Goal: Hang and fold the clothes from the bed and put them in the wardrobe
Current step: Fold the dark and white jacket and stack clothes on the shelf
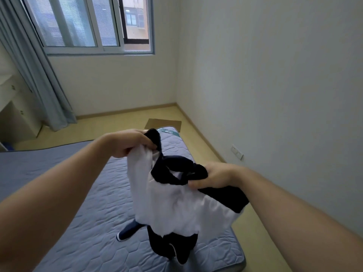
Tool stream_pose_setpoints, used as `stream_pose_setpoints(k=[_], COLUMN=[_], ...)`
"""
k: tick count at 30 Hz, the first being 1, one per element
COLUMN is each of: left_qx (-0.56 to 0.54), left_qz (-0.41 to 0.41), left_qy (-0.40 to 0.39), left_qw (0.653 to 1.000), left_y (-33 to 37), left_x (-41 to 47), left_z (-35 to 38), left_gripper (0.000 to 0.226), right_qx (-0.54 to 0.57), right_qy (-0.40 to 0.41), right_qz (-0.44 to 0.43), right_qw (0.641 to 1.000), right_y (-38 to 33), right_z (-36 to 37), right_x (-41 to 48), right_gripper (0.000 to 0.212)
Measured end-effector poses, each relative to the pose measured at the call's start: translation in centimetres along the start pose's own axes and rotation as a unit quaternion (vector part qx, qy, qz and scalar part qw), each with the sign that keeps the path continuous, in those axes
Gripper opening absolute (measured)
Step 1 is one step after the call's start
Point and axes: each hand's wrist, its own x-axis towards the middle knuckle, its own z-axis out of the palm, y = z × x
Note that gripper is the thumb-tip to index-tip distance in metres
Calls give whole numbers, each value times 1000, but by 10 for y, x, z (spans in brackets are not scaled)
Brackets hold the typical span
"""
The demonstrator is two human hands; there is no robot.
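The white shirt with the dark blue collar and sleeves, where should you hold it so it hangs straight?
Hold the white shirt with dark blue collar and sleeves by its shoulders, either side of the neck opening, from above. It hangs neck-up with its body drooping toward the grey quilted mattress, so the shoulders are its top corners. The left hand and right hand grip near there.

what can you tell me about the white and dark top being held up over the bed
The top looks like soft fabric: a white body with dark neckline trim and sleeves. It hangs crumpled above the quilted grey mattress. The left hand grips one dark shoulder edge, and the right hand pinches the neckline. Its dark lower end droops near the mattress; contact is unclear.
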Motion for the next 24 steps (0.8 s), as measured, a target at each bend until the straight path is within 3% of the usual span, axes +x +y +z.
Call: stream_pose_setpoints(k=[3, 5, 7, 9, 12, 15, 19, 21, 24], left_qx=[16, 19, 29, 37, 72, 212, 448, 472, 431], left_qz=[-97, -106, -88, -65, -44, 25, 156, 182, 237], left_qy=[-133, -160, -169, -170, -106, -25, 133, 216, 331], left_qw=[986, 981, 981, 983, 991, 977, 870, 835, 805], left_y=[0, 1, 3, 0, -10, -15, -3, 13, 45], left_x=[7, 18, 27, 40, 67, 101, 138, 147, 150], left_z=[-37, -55, -63, -69, -79, -87, -107, -124, -144], left_gripper=[77, 87, 77, 48, 33, 31, 39, 28, 29], right_qx=[-42, -57, -82, -118, -214, -255, -290, -295, -295], right_qy=[-142, -180, -163, -120, -35, 67, 197, 283, 407], right_qz=[68, 105, 135, 155, 172, 162, 149, 136, 106], right_qw=[987, 976, 974, 974, 961, 951, 925, 903, 858], right_y=[-11, -16, -21, -22, -16, -7, -3, -6, -26], right_z=[-24, -38, -50, -59, -71, -81, -105, -127, -160], right_x=[1, 10, 24, 42, 72, 108, 147, 156, 157], right_gripper=[28, 35, 42, 46, 42, 27, 23, 27, 22])
